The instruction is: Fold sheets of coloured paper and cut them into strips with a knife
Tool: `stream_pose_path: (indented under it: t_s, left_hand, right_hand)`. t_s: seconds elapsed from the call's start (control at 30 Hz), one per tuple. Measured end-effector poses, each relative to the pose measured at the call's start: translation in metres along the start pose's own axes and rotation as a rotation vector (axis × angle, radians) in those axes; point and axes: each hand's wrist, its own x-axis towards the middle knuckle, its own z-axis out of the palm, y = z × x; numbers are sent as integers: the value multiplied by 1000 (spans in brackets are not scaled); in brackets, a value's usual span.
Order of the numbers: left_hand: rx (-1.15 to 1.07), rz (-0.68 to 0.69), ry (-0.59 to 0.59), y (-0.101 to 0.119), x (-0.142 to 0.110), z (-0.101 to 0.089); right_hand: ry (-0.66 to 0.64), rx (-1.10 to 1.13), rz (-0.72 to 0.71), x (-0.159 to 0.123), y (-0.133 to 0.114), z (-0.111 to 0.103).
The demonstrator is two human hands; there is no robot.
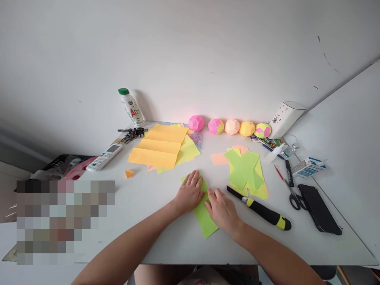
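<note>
A folded strip of lime-green paper (204,219) lies on the white table (166,237) in front of me. My left hand (190,192) rests flat on its far end, fingers stretched out. My right hand (221,209) presses on the middle of the strip, fingers bent down onto the paper along a fold. Neither hand lifts the paper.
A black-and-yellow cutter (261,209) lies just right of my right hand. Beyond it sit green and yellow paper squares (246,172), scissors (295,196), pens and a black phone (320,208). Orange and yellow sheets (160,148), a remote (103,157), keys, a bottle (132,107) and several paper balls (231,126) line the back.
</note>
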Motion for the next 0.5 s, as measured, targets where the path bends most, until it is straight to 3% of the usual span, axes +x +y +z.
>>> stream_pose_path:
  t_s: [0.3, 0.5]
  left_hand:
    - [-52, 30, 0, -4, 3, -1]
    - [-24, 41, -33, -5, 3, -1]
  right_hand:
    - [-1, -189, -109, -5, 5, 2]
    - [42, -242, -158, -40, 19, 14]
